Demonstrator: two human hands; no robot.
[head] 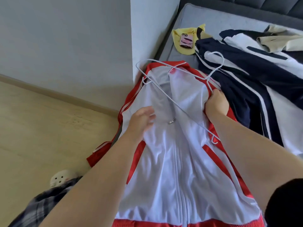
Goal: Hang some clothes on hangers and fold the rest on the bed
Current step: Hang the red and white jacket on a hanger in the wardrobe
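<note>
- Left hand rests open-fingered on the red-and-white jacket's white lining, at the bed's near edge.
- Hanging seems in hand: wire hanger lies across the opened collar; next, one end likely goes into a shoulder.
- Right hand pinches hanger and fabric together.
- Navy jacket crowds just beside; yellow cloth lies beyond.

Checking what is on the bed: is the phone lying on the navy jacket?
No, the phone lies on the yellow cloth, beside the navy jacket rather than on it.
</note>
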